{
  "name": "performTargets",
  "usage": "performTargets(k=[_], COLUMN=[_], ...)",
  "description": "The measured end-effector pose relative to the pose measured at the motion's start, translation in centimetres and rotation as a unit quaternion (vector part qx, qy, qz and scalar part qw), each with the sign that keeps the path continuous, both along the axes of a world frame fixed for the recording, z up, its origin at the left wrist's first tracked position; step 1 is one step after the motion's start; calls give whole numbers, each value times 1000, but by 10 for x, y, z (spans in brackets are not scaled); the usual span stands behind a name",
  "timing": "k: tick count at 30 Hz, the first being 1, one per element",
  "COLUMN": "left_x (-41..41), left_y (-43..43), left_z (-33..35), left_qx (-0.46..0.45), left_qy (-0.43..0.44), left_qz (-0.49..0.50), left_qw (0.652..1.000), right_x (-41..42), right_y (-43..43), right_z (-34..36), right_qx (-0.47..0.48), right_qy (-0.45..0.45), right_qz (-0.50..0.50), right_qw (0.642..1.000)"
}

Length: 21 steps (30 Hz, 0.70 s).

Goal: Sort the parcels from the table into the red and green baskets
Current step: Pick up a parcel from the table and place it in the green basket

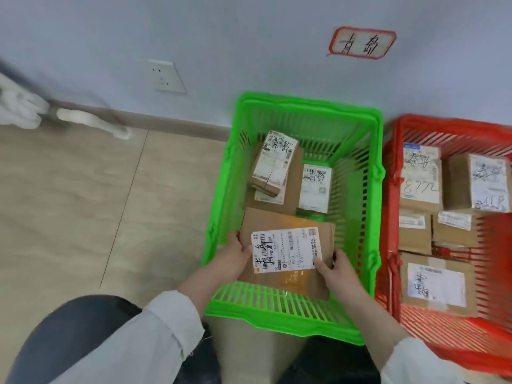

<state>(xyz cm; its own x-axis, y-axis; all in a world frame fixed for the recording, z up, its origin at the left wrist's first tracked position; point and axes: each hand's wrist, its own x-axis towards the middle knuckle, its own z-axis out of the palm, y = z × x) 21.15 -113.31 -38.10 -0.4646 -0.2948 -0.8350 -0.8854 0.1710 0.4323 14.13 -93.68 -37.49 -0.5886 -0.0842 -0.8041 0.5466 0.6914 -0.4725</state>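
You're wearing camera on head; it's looking down, facing wall (249, 37), sitting close above green basket (277, 309), cropping red basket (389, 195) at right.

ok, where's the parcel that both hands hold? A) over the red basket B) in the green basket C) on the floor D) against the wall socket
B: left hand and right hand hold the parcel inside the green basket, whose near wall covers its lower edge.
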Motion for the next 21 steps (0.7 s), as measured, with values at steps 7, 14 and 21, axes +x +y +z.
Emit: performTargets(k=[7, 14, 21], left_x=[-7, 2, -7], left_y=[3, 2, 18], left_z=[-45, -75, -49], left_qx=[-2, -2, -228], left_qy=[-6, -33, 197], left_qz=[-37, 3, -241], left_qw=[999, 999, 923], right_x=[1, 14, 21], right_y=[-5, -13, -18], right_z=[-55, -82, -75], right_qx=[33, 34, 119], right_qy=[1, 14, 284], right_qz=[39, 29, 294], right_qw=[999, 999, 905])
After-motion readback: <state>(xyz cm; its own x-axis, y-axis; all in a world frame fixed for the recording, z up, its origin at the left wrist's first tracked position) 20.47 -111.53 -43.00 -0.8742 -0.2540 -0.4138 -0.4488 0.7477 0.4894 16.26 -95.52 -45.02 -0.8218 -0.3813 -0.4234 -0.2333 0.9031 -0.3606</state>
